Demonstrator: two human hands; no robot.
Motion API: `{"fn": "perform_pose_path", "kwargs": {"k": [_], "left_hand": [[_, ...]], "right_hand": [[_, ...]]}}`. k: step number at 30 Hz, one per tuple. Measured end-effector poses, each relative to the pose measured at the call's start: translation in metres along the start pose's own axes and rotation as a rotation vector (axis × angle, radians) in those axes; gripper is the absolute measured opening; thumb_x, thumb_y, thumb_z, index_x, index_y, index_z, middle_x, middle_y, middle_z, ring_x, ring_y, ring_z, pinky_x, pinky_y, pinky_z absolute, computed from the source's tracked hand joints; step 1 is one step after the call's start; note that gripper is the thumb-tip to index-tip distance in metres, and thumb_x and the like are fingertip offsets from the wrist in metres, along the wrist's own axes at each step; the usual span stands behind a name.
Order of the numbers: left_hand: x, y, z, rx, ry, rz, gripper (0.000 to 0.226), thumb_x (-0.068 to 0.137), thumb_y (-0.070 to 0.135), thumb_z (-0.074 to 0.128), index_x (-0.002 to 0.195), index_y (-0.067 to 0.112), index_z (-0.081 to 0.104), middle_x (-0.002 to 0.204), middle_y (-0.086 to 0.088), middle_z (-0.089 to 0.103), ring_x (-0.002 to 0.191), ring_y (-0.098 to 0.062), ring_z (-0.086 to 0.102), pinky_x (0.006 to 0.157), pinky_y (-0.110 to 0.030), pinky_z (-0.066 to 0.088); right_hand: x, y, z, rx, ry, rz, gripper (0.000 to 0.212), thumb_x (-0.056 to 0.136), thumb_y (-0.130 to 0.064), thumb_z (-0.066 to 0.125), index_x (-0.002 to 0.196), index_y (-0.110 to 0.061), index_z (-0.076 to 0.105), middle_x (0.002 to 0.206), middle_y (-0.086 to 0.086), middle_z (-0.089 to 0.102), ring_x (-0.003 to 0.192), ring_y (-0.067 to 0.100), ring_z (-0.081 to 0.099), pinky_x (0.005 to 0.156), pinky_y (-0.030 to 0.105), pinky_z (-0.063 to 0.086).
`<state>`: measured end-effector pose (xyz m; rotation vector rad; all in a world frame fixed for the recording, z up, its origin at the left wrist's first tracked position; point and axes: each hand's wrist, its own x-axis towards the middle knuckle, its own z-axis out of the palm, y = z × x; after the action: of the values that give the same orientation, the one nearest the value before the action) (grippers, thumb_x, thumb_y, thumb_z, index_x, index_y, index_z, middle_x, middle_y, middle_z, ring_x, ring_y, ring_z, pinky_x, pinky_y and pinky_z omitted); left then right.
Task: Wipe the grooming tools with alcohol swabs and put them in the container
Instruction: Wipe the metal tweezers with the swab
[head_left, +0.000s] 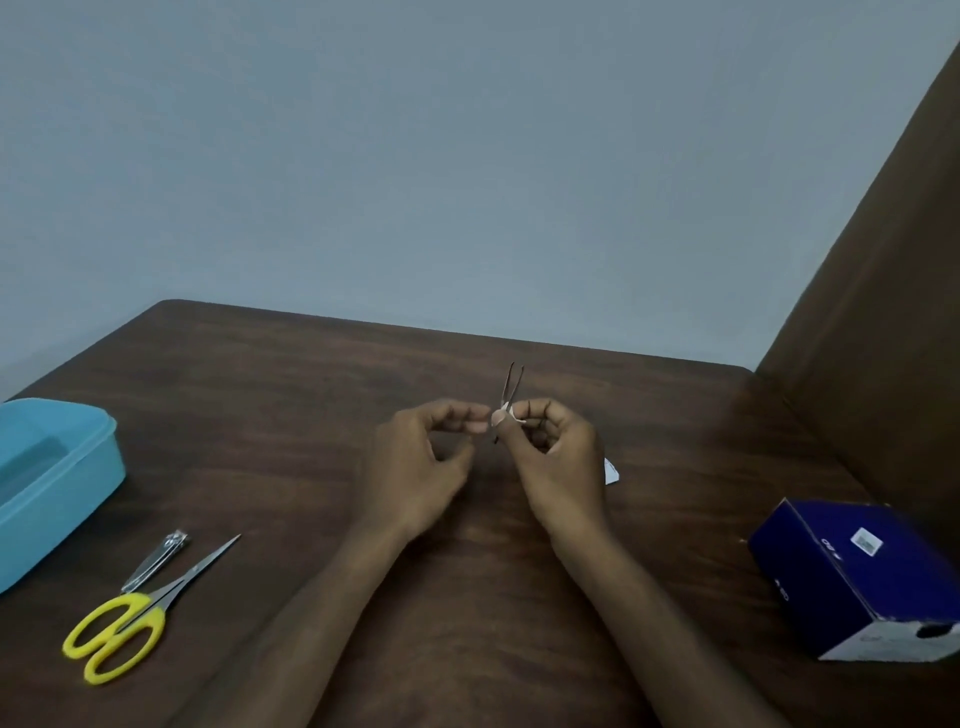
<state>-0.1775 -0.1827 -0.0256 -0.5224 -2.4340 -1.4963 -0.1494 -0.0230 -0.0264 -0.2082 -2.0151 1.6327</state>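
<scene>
Right hand (558, 447) pinches tweezers (511, 387) upright with a white swab (506, 414) wrapped round them, above mid-table (675, 415). Left hand (418, 462) half-curled, fingertips at the swab. Scissors (140, 608), clipper (156, 561), blue container (93, 467) lie far left.

— How is the scene lit?
— Dim, even light is seen throughout; its source cannot be told. The wall (467, 156) is rendered a flat grey-blue, and no glare is shown on the table (311, 374).

— Are shadows cast?
— Only soft ones: a faint dark patch is seen under the hands, and a darker patch beside the box (852, 577).

— Is the picture sharp?
— Not quite. Fine detail is smeared; the tweezers (511, 387) are thin and indistinct, and the box's print is unreadable.

— Any distortion?
— The table's edges are bowed by the wide lens.
</scene>
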Motion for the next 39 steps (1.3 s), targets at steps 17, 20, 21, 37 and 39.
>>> {"fn": "perform_pose_path", "kwargs": {"k": [17, 20, 21, 37, 39], "left_hand": [[-0.002, 0.005, 0.003, 0.065, 0.05, 0.047, 0.013, 0.091, 0.054, 0.078, 0.1, 0.046, 0.073, 0.089, 0.032, 0.075, 0.057, -0.003, 0.07, 0.06, -0.042, 0.061], [-0.001, 0.005, 0.004, 0.036, 0.068, 0.022, 0.012, 0.091, 0.049, 0.081, 0.099, 0.042, 0.075, 0.088, 0.028, 0.076, 0.057, -0.005, 0.071, 0.061, -0.043, 0.062], [-0.001, 0.005, 0.003, 0.029, 0.068, 0.017, 0.011, 0.092, 0.046, 0.081, 0.1, 0.042, 0.075, 0.089, 0.027, 0.077, 0.058, -0.003, 0.071, 0.062, -0.043, 0.062], [-0.004, 0.012, 0.003, 0.128, 0.152, 0.038, 0.02, 0.088, 0.054, 0.079, 0.105, 0.051, 0.069, 0.09, 0.04, 0.072, 0.057, 0.007, 0.064, 0.056, -0.026, 0.051], [-0.005, 0.012, 0.002, 0.182, 0.164, 0.029, 0.022, 0.087, 0.06, 0.077, 0.105, 0.053, 0.067, 0.09, 0.043, 0.07, 0.059, 0.007, 0.066, 0.059, -0.029, 0.056]], "right_hand": [[0.003, 0.004, 0.0, 0.079, -0.076, -0.028, 0.005, 0.092, -0.027, 0.081, 0.089, -0.024, 0.079, 0.088, -0.009, 0.081, 0.083, 0.008, 0.075, 0.076, 0.021, 0.056], [0.001, -0.001, 0.001, 0.101, -0.098, -0.021, 0.01, 0.094, -0.015, 0.076, 0.093, -0.024, 0.08, 0.091, -0.008, 0.081, 0.087, 0.008, 0.075, 0.083, 0.026, 0.059], [0.0, -0.003, 0.0, 0.099, -0.098, -0.021, 0.013, 0.096, -0.011, 0.075, 0.094, -0.023, 0.08, 0.092, -0.007, 0.082, 0.088, 0.008, 0.075, 0.086, 0.03, 0.06], [0.001, -0.011, -0.001, 0.203, -0.025, 0.057, 0.01, 0.092, -0.016, 0.082, 0.087, -0.024, 0.082, 0.082, -0.004, 0.081, 0.068, 0.001, 0.069, 0.062, 0.018, 0.052], [0.0, -0.012, -0.001, 0.21, -0.009, 0.05, 0.011, 0.092, -0.014, 0.081, 0.087, -0.023, 0.081, 0.079, -0.004, 0.08, 0.063, 0.0, 0.065, 0.057, 0.014, 0.048]]}}
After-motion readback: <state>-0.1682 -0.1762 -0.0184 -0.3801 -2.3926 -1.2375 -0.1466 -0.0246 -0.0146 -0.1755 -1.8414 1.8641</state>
